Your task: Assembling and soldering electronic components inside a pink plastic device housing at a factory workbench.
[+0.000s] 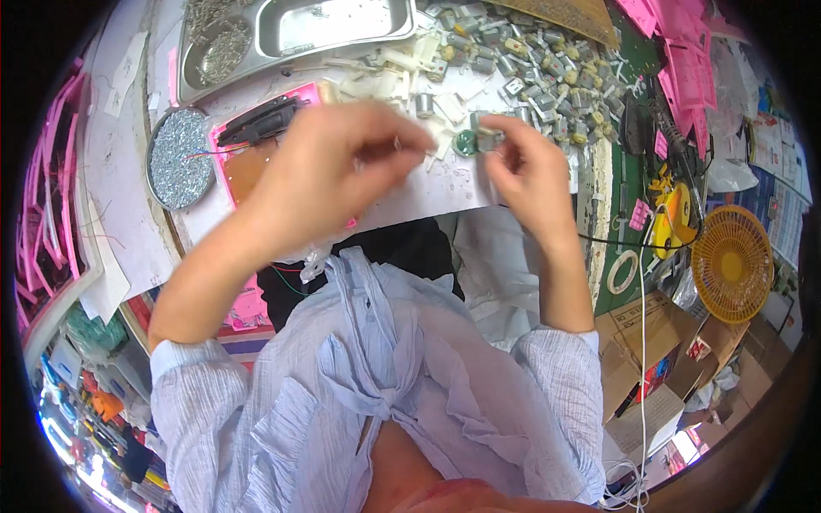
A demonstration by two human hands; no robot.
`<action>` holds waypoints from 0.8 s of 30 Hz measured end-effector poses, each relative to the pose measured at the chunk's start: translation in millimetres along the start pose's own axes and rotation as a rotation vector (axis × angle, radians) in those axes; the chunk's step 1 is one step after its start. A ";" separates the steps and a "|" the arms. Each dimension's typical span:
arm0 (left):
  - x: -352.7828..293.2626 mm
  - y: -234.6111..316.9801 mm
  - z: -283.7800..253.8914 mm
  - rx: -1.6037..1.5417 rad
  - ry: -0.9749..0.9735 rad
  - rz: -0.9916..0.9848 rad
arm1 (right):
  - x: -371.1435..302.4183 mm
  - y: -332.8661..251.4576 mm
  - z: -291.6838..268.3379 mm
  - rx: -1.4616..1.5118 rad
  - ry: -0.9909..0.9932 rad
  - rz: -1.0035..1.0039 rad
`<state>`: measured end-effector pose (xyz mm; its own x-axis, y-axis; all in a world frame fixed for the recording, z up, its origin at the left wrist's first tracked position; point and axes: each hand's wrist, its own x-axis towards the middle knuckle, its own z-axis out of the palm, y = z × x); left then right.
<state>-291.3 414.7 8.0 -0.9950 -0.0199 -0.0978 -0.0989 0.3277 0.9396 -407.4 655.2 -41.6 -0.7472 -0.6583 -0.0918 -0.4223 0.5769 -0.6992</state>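
My right hand [532, 175] pinches a small motor-like part between thumb and fingers, above the white table top. A round green disc [466, 143] sits on its left end, and my fingers hide much of its body. To its left, my left hand [342, 171] hovers with fingers pointing at the disc, apart from it. Motion smears those fingers, so whether they hold anything cannot be made out. Just beyond both hands lie a loose silver motor [424, 104] and several white plastic pieces [449, 108].
A large heap of small silver motors [547, 81] spreads at the far right. A metal tray [265, 60] with small metal parts stands far left. Nearer are a round dish of small screws [178, 158] and a pink-edged tray [244, 171] bearing a black tool [261, 121].
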 end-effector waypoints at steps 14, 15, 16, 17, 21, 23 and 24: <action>-87.0 -40.6 26.9 -0.358 0.300 -0.132 | -11.8 -69.7 60.8 1.233 -0.470 0.242; -87.8 -40.9 25.5 -0.358 0.300 -0.117 | -10.7 -71.4 61.7 1.226 -0.485 0.241; -88.8 -41.3 24.1 -0.353 0.303 -0.108 | -9.1 -72.7 62.9 1.210 -0.492 0.239; -89.4 -41.4 23.3 -0.349 0.304 -0.098 | -7.4 -73.3 63.7 1.196 -0.496 0.237; -91.6 -42.6 22.5 -0.338 0.319 -0.075 | -6.0 -75.2 65.8 1.159 -0.495 0.234; -93.5 -43.4 23.9 -0.370 0.337 -0.062 | -8.7 -77.7 65.2 0.998 -0.441 0.180; -94.8 -44.2 24.6 -0.385 0.347 -0.056 | -10.2 -78.7 65.4 0.919 -0.416 0.152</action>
<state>-192.3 425.3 -32.4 -0.9274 -0.3611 -0.0978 -0.0844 -0.0526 0.9950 -332.9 584.9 -32.0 -0.4488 -0.8258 -0.3416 0.3505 0.1890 -0.9173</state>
